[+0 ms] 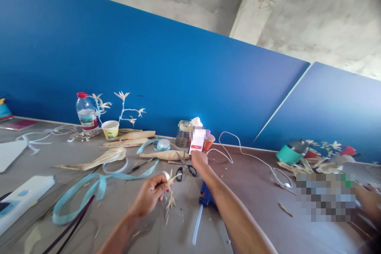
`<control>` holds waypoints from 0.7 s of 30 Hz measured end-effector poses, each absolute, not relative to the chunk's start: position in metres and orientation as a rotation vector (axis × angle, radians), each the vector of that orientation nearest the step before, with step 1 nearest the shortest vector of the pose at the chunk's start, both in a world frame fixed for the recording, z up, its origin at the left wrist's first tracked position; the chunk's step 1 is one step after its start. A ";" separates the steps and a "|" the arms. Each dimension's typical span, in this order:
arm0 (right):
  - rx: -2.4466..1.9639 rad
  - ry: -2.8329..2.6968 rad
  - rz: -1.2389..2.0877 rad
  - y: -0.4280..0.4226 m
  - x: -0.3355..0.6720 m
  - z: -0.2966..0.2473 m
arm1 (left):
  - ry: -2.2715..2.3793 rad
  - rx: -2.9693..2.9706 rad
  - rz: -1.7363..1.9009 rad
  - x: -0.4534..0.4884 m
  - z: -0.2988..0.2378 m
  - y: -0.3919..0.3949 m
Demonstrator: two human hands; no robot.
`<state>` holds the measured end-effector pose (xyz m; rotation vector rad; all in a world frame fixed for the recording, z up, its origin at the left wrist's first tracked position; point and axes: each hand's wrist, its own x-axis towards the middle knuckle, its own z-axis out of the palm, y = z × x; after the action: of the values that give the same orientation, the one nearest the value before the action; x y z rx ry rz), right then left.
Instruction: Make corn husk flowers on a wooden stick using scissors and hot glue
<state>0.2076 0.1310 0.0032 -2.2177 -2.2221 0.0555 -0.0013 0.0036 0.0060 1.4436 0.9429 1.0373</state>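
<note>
My left hand [150, 195] is closed on a corn husk flower [170, 179], its pale petals sticking out past the fingertips and frayed strips hanging below. Stretched far forward, my right hand [199, 159] is at the lower edge of a phone [196, 143] with a lit screen, which leans upright near the wall; the back of the hand hides most of its fingers. Between the hands lie black-handled scissors [187, 170]. Under my right forearm sits a blue glue gun [206, 196] with a clear glue stick [197, 226] in its rear.
Blue ribbon [64, 214], corn husks [98, 160] and a ribbon roll [164, 144] spread over the left side. Behind stand a bottle [86, 113], a paper cup [110, 129] with husk-flower stems, and a jar [182, 135]. A white cable [253, 154] runs right, toward another person's arm [369, 202].
</note>
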 end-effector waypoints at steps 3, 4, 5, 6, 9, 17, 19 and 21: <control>-2.149 -2.231 0.046 0.125 0.209 0.006 | 0.954 1.456 1.053 -0.002 0.004 0.004; -2.128 -2.223 0.043 0.122 0.211 0.008 | 0.961 1.466 1.055 -0.002 0.003 0.005; -2.107 -2.213 0.039 0.119 0.213 0.011 | 0.970 1.479 1.056 -0.002 0.001 0.005; -2.085 -2.200 0.036 0.115 0.216 0.014 | 0.980 1.495 1.060 -0.002 0.000 0.005; -2.003 -2.160 0.025 0.098 0.224 0.027 | 1.003 1.536 1.107 -0.002 -0.003 0.006; -1.694 -2.233 0.216 0.034 0.200 0.049 | 1.091 1.463 1.304 -0.007 -0.001 0.011; -1.647 -2.241 0.324 0.021 0.192 0.048 | 1.112 1.452 1.365 -0.011 0.004 0.011; -1.632 -2.246 0.362 0.012 0.190 0.045 | 1.105 1.415 1.427 -0.014 0.010 0.010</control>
<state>0.1899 0.0119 0.0455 -1.6319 -2.2458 0.3622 -0.0139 0.0101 0.0099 1.4152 1.1054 1.4274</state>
